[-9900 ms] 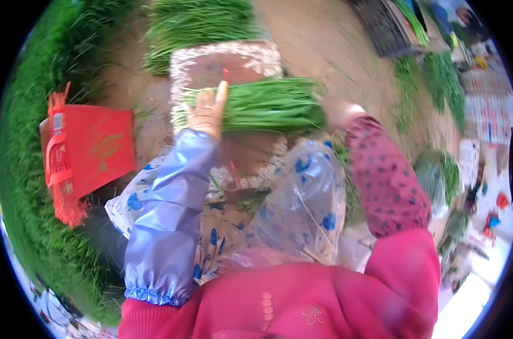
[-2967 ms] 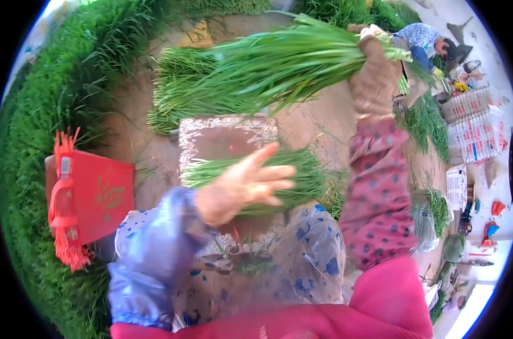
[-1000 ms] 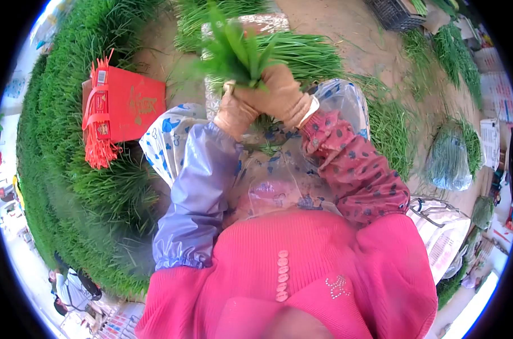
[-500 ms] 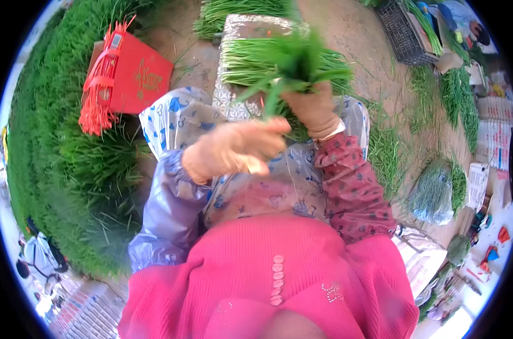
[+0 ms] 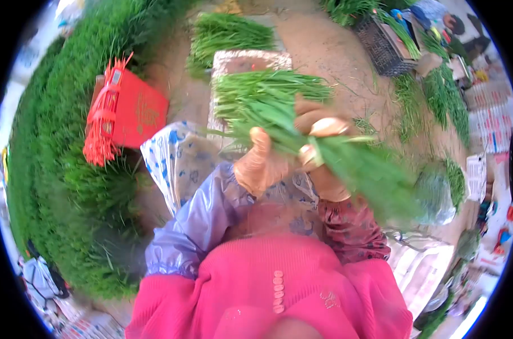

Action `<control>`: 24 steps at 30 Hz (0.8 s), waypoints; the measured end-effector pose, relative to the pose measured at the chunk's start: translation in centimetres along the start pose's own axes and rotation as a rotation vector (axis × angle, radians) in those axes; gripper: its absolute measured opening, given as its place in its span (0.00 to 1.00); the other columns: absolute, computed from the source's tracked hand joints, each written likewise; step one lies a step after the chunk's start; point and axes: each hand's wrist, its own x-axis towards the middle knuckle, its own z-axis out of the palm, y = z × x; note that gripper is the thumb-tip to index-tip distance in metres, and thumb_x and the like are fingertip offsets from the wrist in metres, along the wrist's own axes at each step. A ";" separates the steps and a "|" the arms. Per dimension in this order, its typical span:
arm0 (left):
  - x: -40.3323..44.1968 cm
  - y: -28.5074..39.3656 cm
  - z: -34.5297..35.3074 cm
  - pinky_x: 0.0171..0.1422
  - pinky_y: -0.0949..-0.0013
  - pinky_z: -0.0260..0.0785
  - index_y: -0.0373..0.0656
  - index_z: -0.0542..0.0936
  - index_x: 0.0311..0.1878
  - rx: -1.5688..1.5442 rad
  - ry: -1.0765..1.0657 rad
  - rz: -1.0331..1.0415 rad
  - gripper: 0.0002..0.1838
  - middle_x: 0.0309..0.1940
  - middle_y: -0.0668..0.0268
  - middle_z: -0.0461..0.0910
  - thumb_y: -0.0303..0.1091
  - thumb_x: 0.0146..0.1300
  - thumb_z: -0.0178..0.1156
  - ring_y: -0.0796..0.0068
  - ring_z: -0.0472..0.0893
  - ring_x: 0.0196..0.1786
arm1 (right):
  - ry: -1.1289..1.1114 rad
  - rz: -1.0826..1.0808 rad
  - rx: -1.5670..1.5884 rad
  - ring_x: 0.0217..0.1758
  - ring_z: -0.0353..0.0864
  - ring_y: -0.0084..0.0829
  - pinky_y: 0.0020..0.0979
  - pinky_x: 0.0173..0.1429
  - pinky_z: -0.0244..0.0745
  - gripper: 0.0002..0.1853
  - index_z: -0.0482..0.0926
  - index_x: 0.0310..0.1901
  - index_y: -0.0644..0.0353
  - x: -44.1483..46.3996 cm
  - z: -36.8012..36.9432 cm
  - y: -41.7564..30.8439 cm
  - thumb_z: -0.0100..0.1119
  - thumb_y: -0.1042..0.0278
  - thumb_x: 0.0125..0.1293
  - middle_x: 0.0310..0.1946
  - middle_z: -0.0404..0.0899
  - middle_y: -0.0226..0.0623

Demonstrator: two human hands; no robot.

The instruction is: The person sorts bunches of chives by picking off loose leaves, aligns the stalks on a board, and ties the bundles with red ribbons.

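Observation:
My gloved right hand (image 5: 323,152) is wrapped round a bunch of long green leaves (image 5: 369,175), which sweeps down to the right, blurred. My gloved left hand (image 5: 263,165) is beside it, thumb raised and apart from the fingers, near other leaves; its fingertips are partly hidden. Beyond my hands, more green stalks (image 5: 267,90) lie across a patterned board (image 5: 253,56). A red bag (image 5: 138,110) with red ties hanging from its edge stands on the left.
A pile of greens (image 5: 228,37) lies behind the board. Tall greens (image 5: 59,152) line the left side. At the upper right are a black crate (image 5: 380,48) and a person (image 5: 465,31); a plastic bag of greens (image 5: 434,195) lies at the right.
The held leaves pointed up half a second ago and now sweep down to the right. My left hand has moved right, close to my right hand. The view has shifted slightly.

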 end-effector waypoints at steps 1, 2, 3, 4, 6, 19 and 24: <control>0.2 0.3 -0.4 0.71 0.54 0.63 0.41 0.52 0.73 -0.091 0.020 -0.035 0.58 0.67 0.54 0.65 0.76 0.49 0.54 0.59 0.65 0.70 | -0.112 -0.119 -0.217 0.45 0.80 0.33 0.36 0.55 0.75 0.07 0.76 0.42 0.59 0.2 1.0 -0.5 0.55 0.70 0.64 0.37 0.80 0.33; -0.1 0.4 -1.4 0.69 0.54 0.66 0.40 0.52 0.73 -0.259 0.069 -0.079 0.56 0.66 0.51 0.65 0.72 0.53 0.57 0.57 0.66 0.69 | -0.291 -0.175 -0.434 0.45 0.80 0.35 0.38 0.56 0.73 0.07 0.77 0.40 0.58 0.6 1.0 -0.4 0.57 0.70 0.61 0.36 0.80 0.32; -0.5 0.4 -2.5 0.66 0.54 0.69 0.40 0.52 0.73 -0.429 0.126 -0.114 0.53 0.65 0.49 0.65 0.68 0.57 0.59 0.55 0.67 0.68 | -0.462 -0.267 -0.629 0.45 0.80 0.37 0.40 0.57 0.72 0.08 0.77 0.39 0.56 1.0 1.0 -0.4 0.58 0.69 0.58 0.36 0.81 0.31; -0.2 0.8 -2.6 0.66 0.54 0.69 0.40 0.52 0.73 -0.407 0.117 -0.140 0.53 0.65 0.49 0.65 0.68 0.57 0.59 0.55 0.67 0.68 | -0.708 -0.292 -0.819 0.47 0.80 0.39 0.43 0.59 0.71 0.10 0.77 0.40 0.55 1.5 0.4 0.6 0.59 0.69 0.55 0.37 0.81 0.32; 0.4 1.6 -2.7 0.65 0.55 0.71 0.38 0.53 0.73 -0.392 0.205 -0.220 0.46 0.65 0.50 0.65 0.56 0.63 0.62 0.58 0.72 0.64 | -0.665 -0.306 -0.630 0.56 0.77 0.40 0.45 0.66 0.66 0.12 0.78 0.42 0.52 -0.4 -0.1 2.0 0.59 0.68 0.53 0.42 0.80 0.33; -0.1 6.6 -6.1 0.37 0.72 0.69 0.31 0.74 0.49 0.445 0.180 -0.455 0.21 0.35 0.58 0.78 0.34 0.56 0.67 0.72 0.76 0.31 | -0.300 0.679 0.491 0.63 0.73 0.39 0.42 0.68 0.67 0.27 0.69 0.62 0.59 -4.8 -3.9 7.5 0.56 0.50 0.67 0.63 0.71 0.42; -1.0 5.1 -4.6 0.30 0.73 0.68 0.32 0.75 0.50 0.420 0.128 -0.689 0.27 0.35 0.57 0.79 0.36 0.50 0.73 0.73 0.76 0.27 | -0.056 0.242 0.173 0.55 0.77 0.34 0.39 0.59 0.74 0.23 0.74 0.56 0.59 -2.0 -5.0 5.8 0.59 0.52 0.67 0.50 0.79 0.37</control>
